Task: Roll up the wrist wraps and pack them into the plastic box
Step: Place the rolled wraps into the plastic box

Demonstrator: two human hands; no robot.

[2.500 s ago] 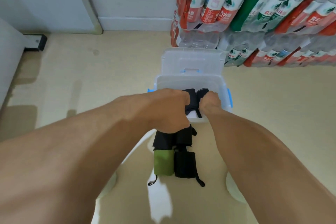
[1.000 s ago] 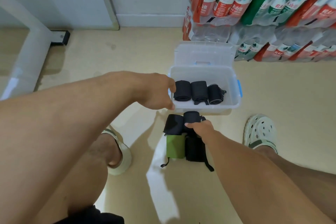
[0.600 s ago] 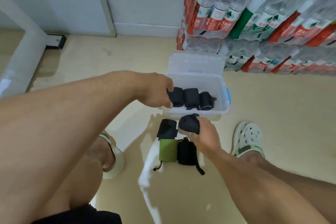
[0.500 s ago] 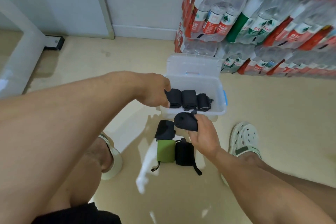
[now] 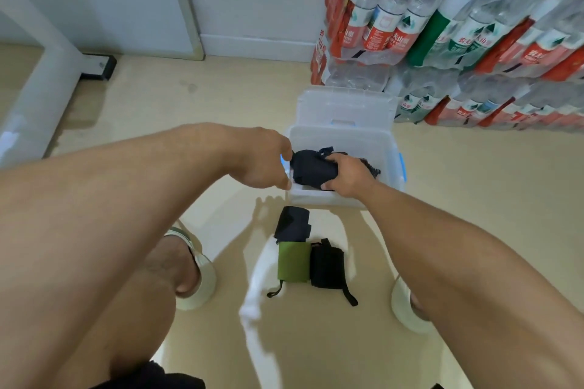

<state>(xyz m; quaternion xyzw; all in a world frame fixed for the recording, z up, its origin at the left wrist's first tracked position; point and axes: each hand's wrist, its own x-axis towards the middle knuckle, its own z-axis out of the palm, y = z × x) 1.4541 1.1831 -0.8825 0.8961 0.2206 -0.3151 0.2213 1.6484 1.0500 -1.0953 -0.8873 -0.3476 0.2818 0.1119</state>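
Observation:
A clear plastic box with blue latches stands open on the floor. My right hand grips a dark rolled wrist wrap and holds it inside the box over its left part. My left hand holds the box's left rim, fingers curled at the edge. Part of another dark roll shows behind my right hand; the rest of the box's contents are hidden. On the floor in front lie a dark wrap, a green wrap and a black wrap with loose loops.
The box's lid leans behind it against stacked packs of water bottles. A white table leg stands at the left. My feet in pale sandals flank the wraps on the beige floor.
My right hand picked a dark rolled wrap up from the floor pile and carried it forward into the box. My left hand stayed on the box's left rim.

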